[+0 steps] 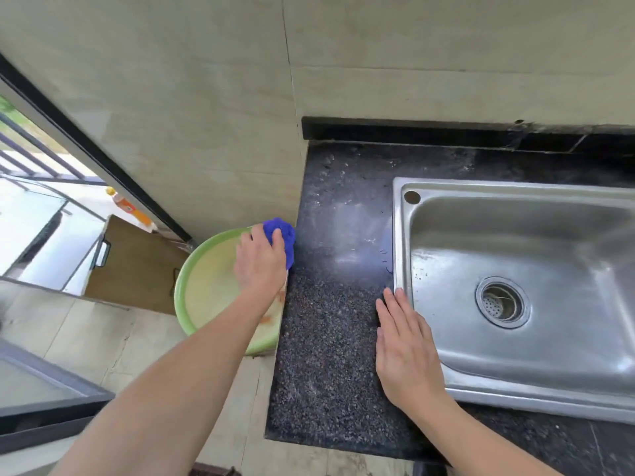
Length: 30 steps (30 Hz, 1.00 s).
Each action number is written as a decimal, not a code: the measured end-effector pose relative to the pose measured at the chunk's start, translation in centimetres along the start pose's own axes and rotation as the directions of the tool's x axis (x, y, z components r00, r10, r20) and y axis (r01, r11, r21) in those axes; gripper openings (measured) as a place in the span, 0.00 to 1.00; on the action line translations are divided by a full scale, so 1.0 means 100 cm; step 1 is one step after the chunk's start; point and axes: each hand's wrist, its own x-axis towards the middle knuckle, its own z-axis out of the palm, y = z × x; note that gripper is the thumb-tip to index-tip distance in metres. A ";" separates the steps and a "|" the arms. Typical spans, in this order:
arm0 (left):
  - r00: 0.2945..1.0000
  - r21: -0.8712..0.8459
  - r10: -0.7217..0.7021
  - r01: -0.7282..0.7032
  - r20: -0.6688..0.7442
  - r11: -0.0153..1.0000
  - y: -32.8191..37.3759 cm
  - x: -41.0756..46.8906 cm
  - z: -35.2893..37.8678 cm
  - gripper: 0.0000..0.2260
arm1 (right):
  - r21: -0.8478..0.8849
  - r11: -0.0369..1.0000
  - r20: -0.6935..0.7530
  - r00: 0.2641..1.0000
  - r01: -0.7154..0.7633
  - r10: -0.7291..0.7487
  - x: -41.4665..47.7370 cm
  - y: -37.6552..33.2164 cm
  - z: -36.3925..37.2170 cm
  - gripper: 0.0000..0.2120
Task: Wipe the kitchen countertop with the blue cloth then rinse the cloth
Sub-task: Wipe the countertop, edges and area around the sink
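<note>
My left hand (259,261) grips the bunched blue cloth (283,235) at the left edge of the dark speckled countertop (330,338), above a green basin. Most of the cloth sticks out past my fingers on the far and right side. My right hand (403,352) lies flat on the countertop with its fingers together, palm down, just left of the steel sink (515,269). It holds nothing. The far part of the countertop looks wet and shiny.
A green round basin (192,297) stands on the floor beside the counter's left end, under my left hand. A tiled wall rises behind. At the left, an open doorway shows a wooden board (137,266) and an orange bottle (132,209).
</note>
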 end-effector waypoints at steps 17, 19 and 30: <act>0.950 0.300 0.272 -0.308 0.157 0.903 0.083 0.081 0.023 0.20 | 0.068 0.998 -0.031 1.000 0.004 -0.001 0.003 0.001 0.001 0.23; 0.908 0.127 0.366 -0.395 0.204 0.910 0.092 0.055 0.015 0.20 | 0.103 0.995 -0.026 1.000 -0.005 0.008 0.004 0.001 0.000 0.22; 0.793 0.260 0.603 -0.566 -0.088 0.782 0.131 0.008 0.101 0.14 | 0.492 0.855 -0.158 0.950 -0.162 0.271 0.004 0.011 0.001 0.23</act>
